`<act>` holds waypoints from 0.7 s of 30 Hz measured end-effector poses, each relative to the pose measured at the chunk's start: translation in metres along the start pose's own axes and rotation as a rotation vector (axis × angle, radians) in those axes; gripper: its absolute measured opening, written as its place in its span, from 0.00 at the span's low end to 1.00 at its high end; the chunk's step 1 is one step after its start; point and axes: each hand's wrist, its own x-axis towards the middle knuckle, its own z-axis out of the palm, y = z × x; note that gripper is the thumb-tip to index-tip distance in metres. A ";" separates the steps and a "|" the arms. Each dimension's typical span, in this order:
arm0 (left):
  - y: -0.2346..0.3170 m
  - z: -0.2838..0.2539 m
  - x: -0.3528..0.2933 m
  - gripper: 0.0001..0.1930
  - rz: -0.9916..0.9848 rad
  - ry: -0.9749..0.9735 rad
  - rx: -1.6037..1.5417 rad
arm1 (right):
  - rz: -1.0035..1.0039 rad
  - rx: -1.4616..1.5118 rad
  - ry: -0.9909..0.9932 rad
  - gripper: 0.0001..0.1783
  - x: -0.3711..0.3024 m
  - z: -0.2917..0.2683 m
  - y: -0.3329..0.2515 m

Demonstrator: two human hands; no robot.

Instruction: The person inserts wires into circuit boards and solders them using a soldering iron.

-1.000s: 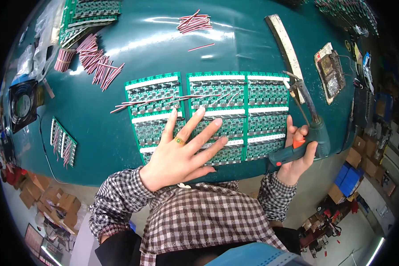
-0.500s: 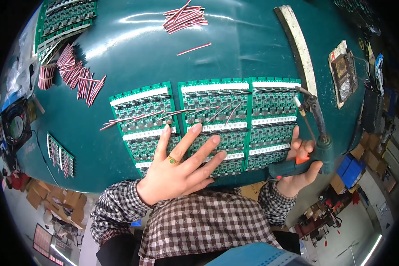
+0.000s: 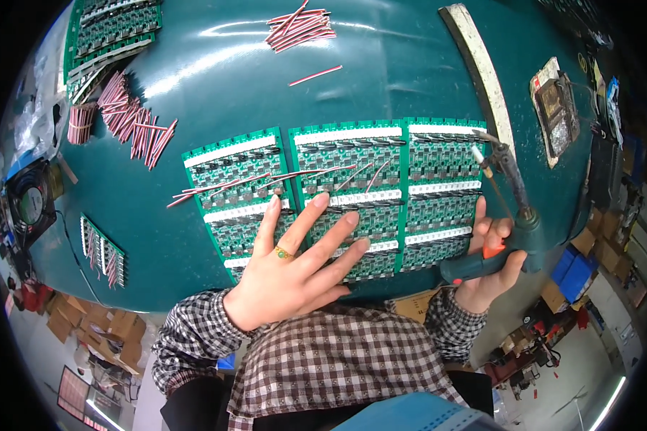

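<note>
Three green circuit boards lie side by side: a left board [image 3: 230,162], a middle board [image 3: 349,138] and a right board [image 3: 442,172], each with white strips and rows of dark leads. My left hand [image 3: 284,284], a ring on one finger, rests spread over the left and middle boards. Several thin red-and-white wires [image 3: 316,172] lie loose across these boards above its fingertips. My right hand [image 3: 478,291] is wrapped round the handle of a dark green soldering gun [image 3: 512,181] with an orange trigger. Its bent tip is at the right board's upper right corner; contact I cannot tell.
A wire pile [image 3: 302,30] and a single wire [image 3: 315,75] lie farther back. At left are wire bundles [image 3: 133,122], stacked boards [image 3: 115,29], a small wired board [image 3: 104,251] and a fan [image 3: 30,201]. A pale curved strip [image 3: 482,68] and a metal tray [image 3: 556,111] lie right.
The whole view has shifted slightly. Both hands keep nearly the same places over the boards, and the soldering gun's tip stays by the right board's upper corner.
</note>
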 end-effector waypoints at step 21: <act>-0.048 -0.043 0.078 0.15 -0.048 0.393 -0.416 | 0.062 0.292 -0.023 0.20 0.009 -0.014 0.003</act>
